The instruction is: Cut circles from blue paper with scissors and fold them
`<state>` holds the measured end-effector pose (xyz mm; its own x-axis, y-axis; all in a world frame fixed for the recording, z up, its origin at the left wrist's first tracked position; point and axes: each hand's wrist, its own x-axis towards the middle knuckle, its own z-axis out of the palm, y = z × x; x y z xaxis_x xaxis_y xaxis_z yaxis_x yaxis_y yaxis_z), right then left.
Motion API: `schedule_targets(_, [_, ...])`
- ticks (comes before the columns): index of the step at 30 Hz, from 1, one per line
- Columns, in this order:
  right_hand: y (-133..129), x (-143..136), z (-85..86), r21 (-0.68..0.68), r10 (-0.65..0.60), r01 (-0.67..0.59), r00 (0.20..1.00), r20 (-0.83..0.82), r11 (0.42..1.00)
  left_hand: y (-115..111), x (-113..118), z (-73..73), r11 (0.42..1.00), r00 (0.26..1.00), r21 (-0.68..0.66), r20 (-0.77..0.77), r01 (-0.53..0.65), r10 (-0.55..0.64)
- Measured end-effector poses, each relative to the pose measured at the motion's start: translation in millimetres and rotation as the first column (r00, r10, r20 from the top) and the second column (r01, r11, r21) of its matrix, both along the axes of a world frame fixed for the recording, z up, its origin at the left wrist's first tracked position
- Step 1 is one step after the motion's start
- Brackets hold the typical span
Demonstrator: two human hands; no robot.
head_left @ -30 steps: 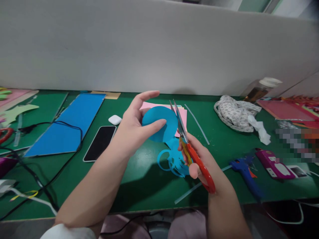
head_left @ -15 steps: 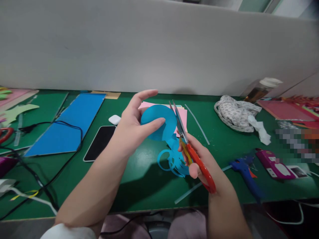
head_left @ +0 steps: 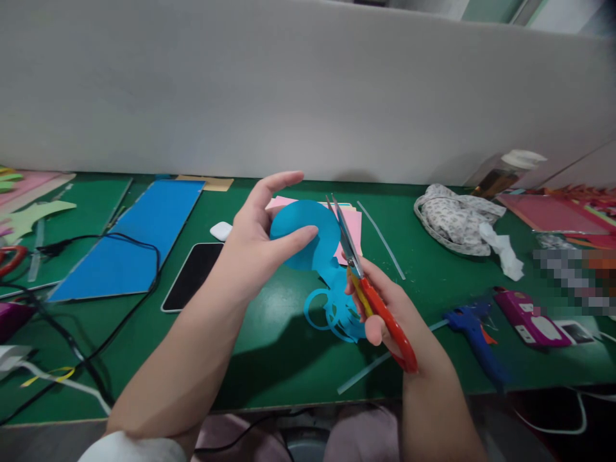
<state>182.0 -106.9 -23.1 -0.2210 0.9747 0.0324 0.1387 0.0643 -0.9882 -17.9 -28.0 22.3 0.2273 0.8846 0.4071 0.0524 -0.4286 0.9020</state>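
Observation:
A round piece of blue paper (head_left: 301, 221) is pinched in my left hand (head_left: 262, 240), thumb on top and the index finger raised away. My right hand (head_left: 385, 295) grips a pair of scissors (head_left: 380, 305) with red and yellow handles. Their blades point up and away, slightly parted, at the right edge of the paper. From that edge a blue strip hangs down towards curled blue paper offcuts (head_left: 339, 314) on the table. Beneath and behind the round piece lie pink paper sheets (head_left: 355, 224), partly hidden.
A blue board (head_left: 129, 237) and a phone (head_left: 190, 279) lie left, with black cables near them. To the right are a blue glue gun (head_left: 474, 340), a purple box (head_left: 532, 317), a patterned cloth item (head_left: 450, 218) and a bottle (head_left: 505, 173). Clear glue sticks lie about.
The round blue paper has shifted and turned slightly in my left hand, and the strip at its lower right edge looks a little different. The scissors stay almost in place.

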Motion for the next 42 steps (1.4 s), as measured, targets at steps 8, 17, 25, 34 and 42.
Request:
schedule_targets(8, [0.9,-0.6,-0.2,-0.006,-0.003,0.003,1.0,-0.015,1.0,0.3,0.1,2.9,0.999,1.0,-0.035,0.027,-0.014,0.015])
schedule_targets(17, [0.4,1.3,-1.7,0.015,-0.006,0.006,1.0,0.004,1.0,0.1,-0.9,3.3,0.998,0.999,-0.055,0.048,-0.003,0.005])
schedule_targets(25, [0.5,1.6,-4.0,0.005,-0.007,0.007,1.0,-0.018,1.0,-1.4,-0.8,6.5,0.993,0.987,-0.121,0.159,0.018,0.002])
schedule_targets(34, [-0.6,2.4,-3.6,0.005,-0.012,0.012,1.0,-0.001,1.0,-2.2,-0.4,7.9,0.992,0.993,-0.125,0.114,-0.01,0.024])
schedule_targets(42, [0.8,2.6,-4.7,0.001,-0.015,0.015,1.0,-0.005,1.0,-2.0,-1.6,7.2,0.994,0.997,-0.096,0.065,-0.043,0.049])
